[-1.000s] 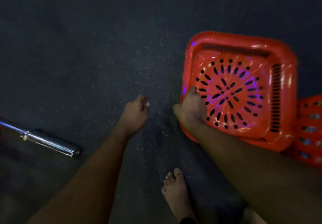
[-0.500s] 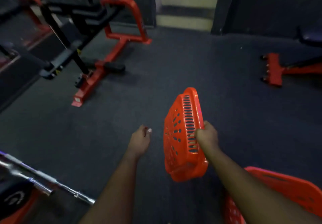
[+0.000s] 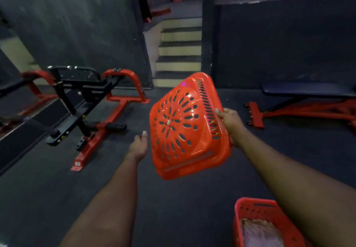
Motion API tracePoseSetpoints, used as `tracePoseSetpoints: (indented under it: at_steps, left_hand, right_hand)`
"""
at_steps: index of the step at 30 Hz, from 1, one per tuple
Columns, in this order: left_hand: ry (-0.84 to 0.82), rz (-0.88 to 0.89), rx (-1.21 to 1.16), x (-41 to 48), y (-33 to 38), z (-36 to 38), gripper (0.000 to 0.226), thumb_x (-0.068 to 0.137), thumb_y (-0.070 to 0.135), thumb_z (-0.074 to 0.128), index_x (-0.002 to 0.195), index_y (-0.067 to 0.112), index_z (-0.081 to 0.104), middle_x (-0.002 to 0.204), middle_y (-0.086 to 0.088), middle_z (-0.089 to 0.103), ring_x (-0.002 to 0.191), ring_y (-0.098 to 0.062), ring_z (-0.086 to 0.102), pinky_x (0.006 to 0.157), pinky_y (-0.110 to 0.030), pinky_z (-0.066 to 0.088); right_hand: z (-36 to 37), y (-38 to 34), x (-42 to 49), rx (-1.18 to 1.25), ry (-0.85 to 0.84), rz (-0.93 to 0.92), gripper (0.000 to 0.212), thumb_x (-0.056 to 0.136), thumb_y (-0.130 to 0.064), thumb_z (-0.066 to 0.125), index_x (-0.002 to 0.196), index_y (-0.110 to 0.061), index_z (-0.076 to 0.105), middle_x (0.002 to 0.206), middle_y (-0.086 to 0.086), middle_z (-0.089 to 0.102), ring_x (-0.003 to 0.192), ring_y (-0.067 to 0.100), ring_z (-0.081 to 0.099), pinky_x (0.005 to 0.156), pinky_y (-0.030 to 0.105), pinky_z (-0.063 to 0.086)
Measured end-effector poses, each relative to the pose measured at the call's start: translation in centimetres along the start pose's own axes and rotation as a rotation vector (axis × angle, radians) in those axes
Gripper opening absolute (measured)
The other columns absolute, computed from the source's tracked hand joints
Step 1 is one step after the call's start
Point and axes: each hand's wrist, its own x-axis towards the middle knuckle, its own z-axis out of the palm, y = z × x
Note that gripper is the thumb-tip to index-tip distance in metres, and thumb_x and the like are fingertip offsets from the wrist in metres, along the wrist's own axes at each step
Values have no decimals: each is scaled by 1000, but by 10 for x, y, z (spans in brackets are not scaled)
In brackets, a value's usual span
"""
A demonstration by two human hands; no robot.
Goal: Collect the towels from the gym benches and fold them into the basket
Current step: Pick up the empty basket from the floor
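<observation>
My right hand (image 3: pixel 229 123) grips the rim of an orange perforated basket (image 3: pixel 181 127), held up in the air and tipped so its underside faces me. My left hand (image 3: pixel 139 144) hangs free just left of the basket, fingers loosely curled, holding nothing. A second orange basket (image 3: pixel 250 208) stands on the floor at the lower right with pale cloth (image 3: pixel 260 233) inside it. A dark padded bench (image 3: pixel 308 90) on a red frame stands at the right; I see no towel on it.
A red and black gym machine (image 3: pixel 92 116) stands on the dark floor at the left. Steps (image 3: pixel 179 52) rise at the centre back between dark walls. A mirror or wall panel runs along the far left.
I have lifted the basket from the floor, and it has turned so its bottom faces me. My view rose from the floor to the room. My left hand stayed beside it.
</observation>
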Motion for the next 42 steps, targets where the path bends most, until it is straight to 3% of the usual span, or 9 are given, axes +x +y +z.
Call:
tracePoseSetpoints:
  at_steps: [3, 8, 13, 16, 23, 29, 33, 37, 42]
  left_hand:
    - [-49, -3, -108, 23, 9, 24, 103, 75, 89, 12, 143, 16, 41, 146, -15, 46, 138, -31, 41, 116, -47, 30]
    - [-77, 88, -254, 58, 29, 90, 94, 67, 96, 10, 131, 43, 52, 138, 2, 57, 136, -26, 45, 116, -48, 30]
    - [129, 110, -105, -94, 125, 163, 107, 76, 86, 2, 126, 10, 59, 128, -24, 61, 126, -38, 52, 109, -48, 37]
    - [90, 67, -90, -145, 128, 241, 103, 78, 86, 12, 122, 6, 59, 126, -22, 61, 121, -39, 54, 103, -46, 39]
    - [-126, -56, 58, -186, 6, 417, 90, 82, 82, 24, 80, 3, 67, 77, -10, 71, 73, -22, 70, 68, -36, 57]
    - [-311, -304, 183, -214, -161, 549, 90, 75, 89, 28, 123, 19, 57, 122, -14, 62, 115, -32, 60, 102, -53, 45]
    - [-320, -367, 60, -223, -179, 584, 83, 74, 83, 46, 133, 25, 46, 132, -4, 58, 120, -25, 58, 105, -50, 44]
    - [-357, -397, 114, -189, -252, 611, 84, 62, 86, 59, 130, 38, 47, 130, 0, 61, 118, -25, 62, 99, -52, 49]
    - [-402, -390, 275, -168, -215, 615, 102, 62, 88, 55, 141, 26, 40, 142, -10, 48, 129, -32, 50, 109, -54, 39]
  right_hand:
    - [-48, -24, -12, 54, -16, -39, 18, 100, -19, 49, 110, -7, 57, 61, 10, 57, 36, 13, 53, 33, 22, 44]
    - [-162, -29, -13, 131, -21, -57, 34, 92, -27, 55, 119, -7, 59, 80, 18, 61, 59, 25, 57, 58, 32, 47]
    - [-287, -1, -13, 19, 18, 13, 34, 98, -26, 48, 120, -2, 59, 92, 13, 71, 77, 29, 67, 73, 37, 55]
    - [-363, 43, -12, -46, 69, 141, 59, 89, -56, 52, 123, -9, 63, 114, 14, 69, 102, 31, 66, 95, 48, 52]
    - [-487, 216, -49, -270, 278, 503, 70, 59, -83, 65, 99, -27, 63, 111, 0, 70, 102, 21, 68, 98, 46, 50]
    - [-545, 431, -85, -192, 284, 716, 29, 78, -50, 68, 100, -32, 65, 108, 1, 72, 96, 20, 68, 99, 47, 51]
    - [-548, 479, -94, -273, 249, 635, 44, 88, -44, 63, 128, -35, 50, 123, -6, 61, 113, 17, 60, 104, 41, 45]
    - [-547, 512, -77, -489, 161, 626, 86, 80, -73, 53, 150, -28, 30, 151, -1, 42, 138, 23, 43, 114, 44, 34]
    - [-537, 530, -39, -741, 70, 647, 83, 94, -61, 39, 157, -18, 5, 164, 10, 10, 148, 30, 21, 117, 39, 22]
